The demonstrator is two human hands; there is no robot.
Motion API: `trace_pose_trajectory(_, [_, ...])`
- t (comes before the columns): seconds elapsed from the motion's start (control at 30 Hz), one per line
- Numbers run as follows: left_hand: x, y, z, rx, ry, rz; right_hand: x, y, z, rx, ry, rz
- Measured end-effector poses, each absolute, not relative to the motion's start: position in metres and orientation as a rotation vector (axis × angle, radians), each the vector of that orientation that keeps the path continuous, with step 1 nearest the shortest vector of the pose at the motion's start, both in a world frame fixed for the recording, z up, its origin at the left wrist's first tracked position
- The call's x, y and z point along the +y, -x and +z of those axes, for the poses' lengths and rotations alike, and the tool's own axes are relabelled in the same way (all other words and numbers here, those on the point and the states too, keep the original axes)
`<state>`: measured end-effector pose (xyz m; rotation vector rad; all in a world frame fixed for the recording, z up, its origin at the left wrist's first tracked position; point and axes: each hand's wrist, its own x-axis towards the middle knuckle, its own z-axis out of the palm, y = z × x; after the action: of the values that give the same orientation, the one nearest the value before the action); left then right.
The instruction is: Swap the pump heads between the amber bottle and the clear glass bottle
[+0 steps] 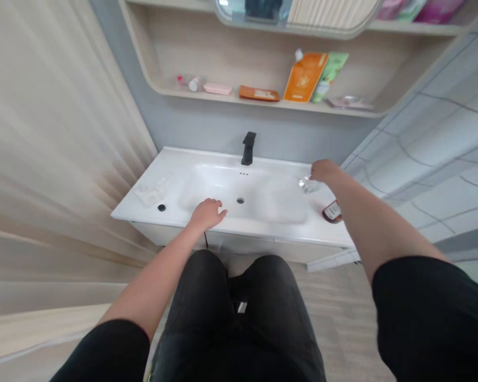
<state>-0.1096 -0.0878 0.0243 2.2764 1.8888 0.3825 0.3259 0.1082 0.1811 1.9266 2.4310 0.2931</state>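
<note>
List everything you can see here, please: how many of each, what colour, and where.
basin: one, white, centre
tap: one, black, back of basin
drain: one, grey, middle of basin
dish: one, clear, basin's left side
clear container: one, clear, basin's right side
bottle: one, brown, white label, basin's right edge
shelf: one, pale wood, above basin
packets: two, orange and green, shelf's right
pouch: one, orange-brown, mid-shelf
soap dish: one, pink, mid-shelf
mirror: one, silver-framed, above shelf
curtain: one, beige, left
tiles: many, pale grey, right wall
left hand: one, on basin
right hand: one, at clear container
shorts: one pair, black, below
</note>
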Motion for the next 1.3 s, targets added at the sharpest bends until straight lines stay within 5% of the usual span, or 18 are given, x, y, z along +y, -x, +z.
trace_pose_trajectory(0.2, [-0.091,0.112,0.028,1.883,-2.223,0.463,0.053,-0.257,0.187,2.441,-1.517,0.226])
trace_pose_trajectory(0.47, [-0.155,0.053,0.047,1.135,-1.862,0.986,-0.081,-0.189,0.206,2.909,-1.182,-0.408])
trace_pose_trajectory(0.67, [-0.199,0.012,0.064,1.244,-1.565,1.311,-0.137,-0.18,0.225,3.158,-1.194,-0.704])
trace_pose_trajectory(0.9, [-0.219,0.009,0.057,1.225,-1.439,1.459,-0.193,-0.18,0.14,3.244,-1.706,-1.832])
trace_pose_trajectory(1.03, [-0.244,0.004,0.055,1.187,-1.472,1.46,-0.227,-0.18,0.1,2.828,-1.487,-2.559])
trace_pose_trajectory(1.3, [-0.283,0.031,0.096,0.99,-1.706,1.359,-0.262,-0.201,0.107,2.637,-1.533,-2.774])
